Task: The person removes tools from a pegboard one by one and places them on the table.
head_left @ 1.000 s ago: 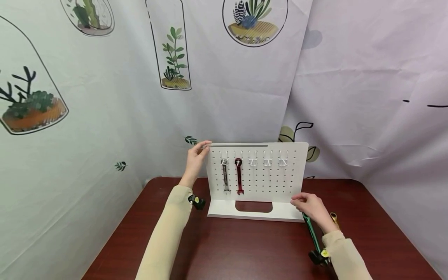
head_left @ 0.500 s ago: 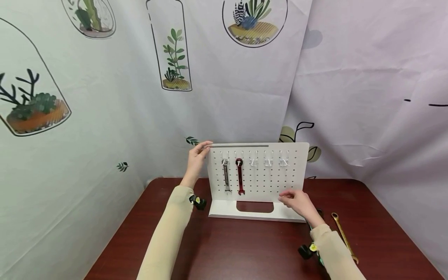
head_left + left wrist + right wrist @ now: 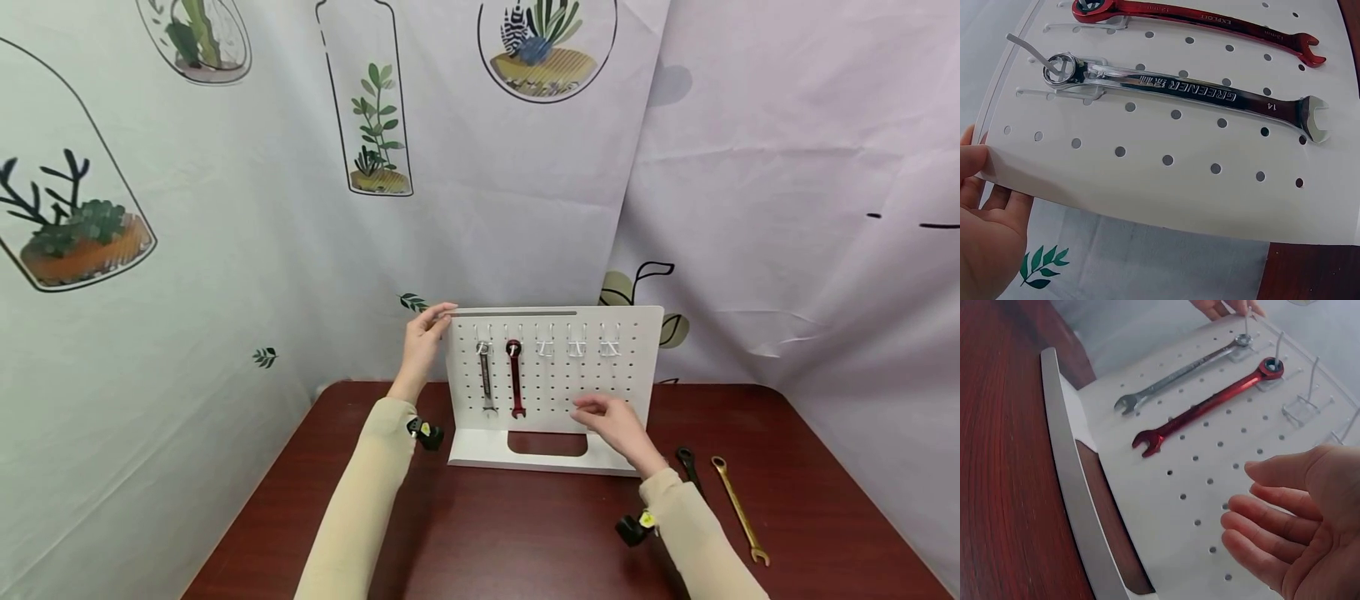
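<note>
While left hand (image 3: 422, 343) still grips pegboard (image 3: 555, 400) top corner, right hand (image 3: 611, 421) now empty, fingers loose, lifted before board; silver wrench (image 3: 484, 375), red wrench (image 3: 515, 375) hang there; gold wrench (image 3: 738, 508) lies right of board on surface (image 3: 525, 542).

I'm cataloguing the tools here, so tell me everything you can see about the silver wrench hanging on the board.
The silver wrench is a polished, chrome-looking combination wrench: a ring end on top, an open jaw at the bottom, with GREENER and 14 marked on the shank. It hangs straight down by its ring from a white hook on the white pegboard, leftmost in the row, flat against the board. The red wrench hangs beside it, apart. Neither hand touches it.
</note>
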### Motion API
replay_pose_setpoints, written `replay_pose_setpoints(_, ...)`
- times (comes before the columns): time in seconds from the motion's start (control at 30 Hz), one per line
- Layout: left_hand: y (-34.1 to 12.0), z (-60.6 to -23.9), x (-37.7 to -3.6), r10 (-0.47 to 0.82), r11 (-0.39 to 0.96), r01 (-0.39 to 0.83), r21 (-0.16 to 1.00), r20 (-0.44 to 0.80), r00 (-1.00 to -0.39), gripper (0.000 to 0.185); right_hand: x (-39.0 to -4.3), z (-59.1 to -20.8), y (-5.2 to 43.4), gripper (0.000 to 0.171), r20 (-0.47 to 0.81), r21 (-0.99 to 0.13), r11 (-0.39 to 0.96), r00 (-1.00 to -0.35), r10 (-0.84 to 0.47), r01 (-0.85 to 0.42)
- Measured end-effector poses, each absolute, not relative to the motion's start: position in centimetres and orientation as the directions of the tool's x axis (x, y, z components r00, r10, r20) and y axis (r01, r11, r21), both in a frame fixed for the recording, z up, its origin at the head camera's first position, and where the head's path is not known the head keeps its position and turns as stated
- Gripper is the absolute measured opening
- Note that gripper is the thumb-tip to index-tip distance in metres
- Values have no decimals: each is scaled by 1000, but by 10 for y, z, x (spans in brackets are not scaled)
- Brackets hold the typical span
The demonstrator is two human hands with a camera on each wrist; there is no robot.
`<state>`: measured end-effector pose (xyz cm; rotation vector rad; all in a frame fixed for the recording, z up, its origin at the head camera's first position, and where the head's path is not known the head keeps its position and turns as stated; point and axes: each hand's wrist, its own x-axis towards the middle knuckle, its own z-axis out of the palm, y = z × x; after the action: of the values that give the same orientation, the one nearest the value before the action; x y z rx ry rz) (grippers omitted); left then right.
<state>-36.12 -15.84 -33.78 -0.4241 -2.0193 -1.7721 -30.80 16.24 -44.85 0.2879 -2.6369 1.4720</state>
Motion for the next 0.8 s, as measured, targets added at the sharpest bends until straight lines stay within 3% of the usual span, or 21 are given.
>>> replay_pose_setpoints(0.8, -157, -336, -356, -51, 153, 495, 856, 507, -861, 25, -325, -447, 131, 30, 231, -875, 401, -962, -147, -272)
